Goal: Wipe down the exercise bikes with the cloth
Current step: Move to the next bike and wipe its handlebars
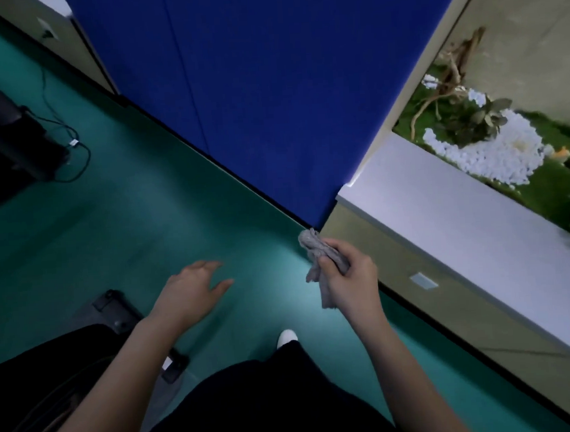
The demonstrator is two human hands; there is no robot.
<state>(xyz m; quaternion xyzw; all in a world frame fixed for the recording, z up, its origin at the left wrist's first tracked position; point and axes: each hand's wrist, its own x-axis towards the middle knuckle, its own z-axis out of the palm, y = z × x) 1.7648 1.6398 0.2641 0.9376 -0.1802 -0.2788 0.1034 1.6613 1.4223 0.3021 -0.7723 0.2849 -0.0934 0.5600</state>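
stretching across the view, a smooth teal-green floor point(110, 226) meets a deep blue wall panel point(269, 83) along a dark skirting line. a long white ledge point(444, 222) runs along the right, with a bed of white pebbles and green plants point(493, 149) behind it. a black machine point(5, 139) with a looping black cable point(72, 145) stands at far left, and a dark grey metal base piece point(112, 306) lies on the floor at lower left. the crumpled grey cloth point(314, 247) is bunched in the right hand point(351, 278), whose fingers curl round it, its ends poking out above and below the fist. the left hand point(194, 288) hovers well apart from it, fingers spread and holding nothing.
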